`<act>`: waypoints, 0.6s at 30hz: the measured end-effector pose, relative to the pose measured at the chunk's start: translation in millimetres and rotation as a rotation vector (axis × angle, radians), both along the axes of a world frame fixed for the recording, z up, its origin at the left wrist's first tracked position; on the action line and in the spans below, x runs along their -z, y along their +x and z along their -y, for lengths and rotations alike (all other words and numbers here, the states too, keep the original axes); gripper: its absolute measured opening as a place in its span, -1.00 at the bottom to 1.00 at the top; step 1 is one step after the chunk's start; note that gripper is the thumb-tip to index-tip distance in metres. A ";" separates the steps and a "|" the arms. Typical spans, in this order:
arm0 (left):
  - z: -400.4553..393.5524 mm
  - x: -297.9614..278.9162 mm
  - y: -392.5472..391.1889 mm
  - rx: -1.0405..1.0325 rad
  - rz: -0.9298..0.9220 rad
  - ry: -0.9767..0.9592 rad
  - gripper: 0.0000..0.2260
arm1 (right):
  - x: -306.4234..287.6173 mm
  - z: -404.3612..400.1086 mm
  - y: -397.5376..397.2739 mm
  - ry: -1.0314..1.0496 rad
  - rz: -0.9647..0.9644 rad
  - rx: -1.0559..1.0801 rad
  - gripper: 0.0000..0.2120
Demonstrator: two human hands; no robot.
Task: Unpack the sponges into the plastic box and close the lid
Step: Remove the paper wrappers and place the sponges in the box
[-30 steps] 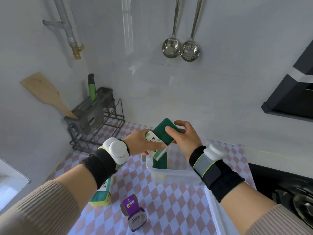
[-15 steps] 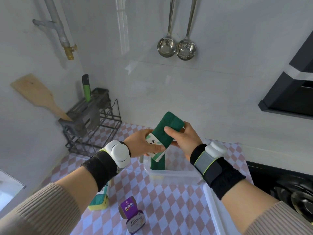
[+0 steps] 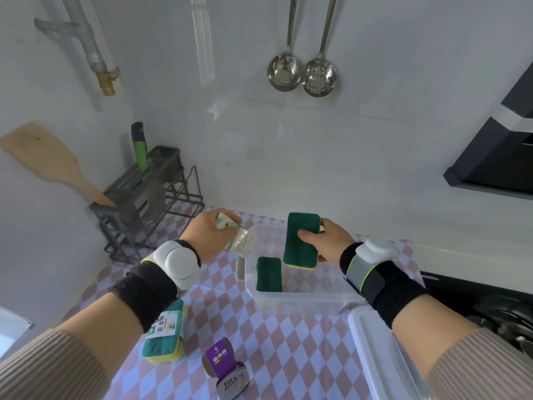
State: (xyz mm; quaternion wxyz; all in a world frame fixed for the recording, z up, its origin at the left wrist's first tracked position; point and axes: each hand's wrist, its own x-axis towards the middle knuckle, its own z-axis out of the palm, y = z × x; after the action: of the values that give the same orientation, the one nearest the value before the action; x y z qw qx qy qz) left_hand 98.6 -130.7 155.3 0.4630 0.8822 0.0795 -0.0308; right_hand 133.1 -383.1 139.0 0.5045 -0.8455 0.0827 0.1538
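Note:
My right hand (image 3: pixel 326 243) grips a green-and-yellow sponge (image 3: pixel 301 241) upright over the clear plastic box (image 3: pixel 300 297). Another green sponge (image 3: pixel 269 274) stands on edge inside the box at its left end. My left hand (image 3: pixel 209 230) holds the empty paper wrapper sleeve (image 3: pixel 240 241) to the left of the box. A still-wrapped pack of sponges (image 3: pixel 164 333) lies on the checkered counter under my left forearm. The white lid (image 3: pixel 383 359) lies at the front right, partly under my right arm.
A purple-labelled small package (image 3: pixel 226 368) stands at the front. A dark wire rack (image 3: pixel 144 206) with a wooden spatula and a green-handled knife sits at the back left. Two ladles (image 3: pixel 301 73) hang on the wall. A stove (image 3: pixel 490 307) borders the right.
The sponge has come out of the wrapper: my left hand pulled the sleeve away to the left, and my right hand carried the bare sponge to the right over the box.

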 end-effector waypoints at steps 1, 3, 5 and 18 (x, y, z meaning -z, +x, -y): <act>-6.3 3.5 0.7 -0.023 -0.010 0.007 -0.82 | 5.4 -0.6 3.8 -0.076 -0.029 -0.030 -0.87; -17.1 10.8 -0.6 -0.043 -0.024 0.043 -0.81 | 15.8 0.0 9.0 -0.198 -0.092 -0.072 -0.93; -28.8 23.7 -2.2 -0.050 -0.061 0.097 -0.81 | 31.5 -1.9 16.3 -0.272 -0.197 -0.108 -0.79; -55.6 105.4 -9.6 0.103 -0.461 0.322 -0.71 | 110.5 -17.0 54.3 -0.684 -0.443 -0.351 -0.50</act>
State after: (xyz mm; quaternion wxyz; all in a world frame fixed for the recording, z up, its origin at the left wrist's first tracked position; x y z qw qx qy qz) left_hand 89.0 -75.1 49.9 0.2845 0.9170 0.1417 -0.2412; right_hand 187.4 -366.1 28.5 0.1321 -0.9118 0.0902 0.3783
